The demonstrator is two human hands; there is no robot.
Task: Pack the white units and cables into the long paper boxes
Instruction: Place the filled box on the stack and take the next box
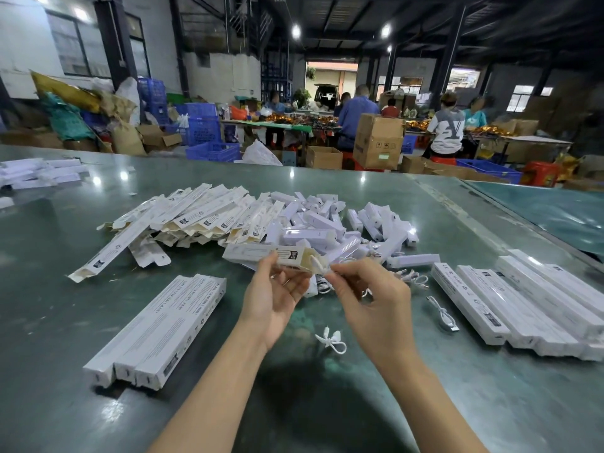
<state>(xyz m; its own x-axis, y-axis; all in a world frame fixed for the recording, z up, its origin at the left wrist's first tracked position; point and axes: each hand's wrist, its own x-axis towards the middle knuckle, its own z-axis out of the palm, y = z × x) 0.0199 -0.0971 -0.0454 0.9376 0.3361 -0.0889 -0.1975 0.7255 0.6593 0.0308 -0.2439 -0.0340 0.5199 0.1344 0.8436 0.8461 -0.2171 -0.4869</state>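
Note:
My left hand point(277, 291) grips a long white paper box point(261, 254) near its open end, holding it above the green table. My right hand point(369, 294) pinches a coiled white cable point(319, 265) right at the box's open mouth. Behind lies a heap of white units point(330, 223), and to its left a pile of flat, unfilled paper boxes point(196, 214). Loose white cables lie on the table, one below my hands point(331, 342), another to the right point(443, 312).
Three closed boxes point(160, 331) lie side by side at the front left, and a row of several closed boxes point(529, 305) at the right. More white boxes point(39, 173) sit at the far left. People work at tables behind the green table point(98, 403).

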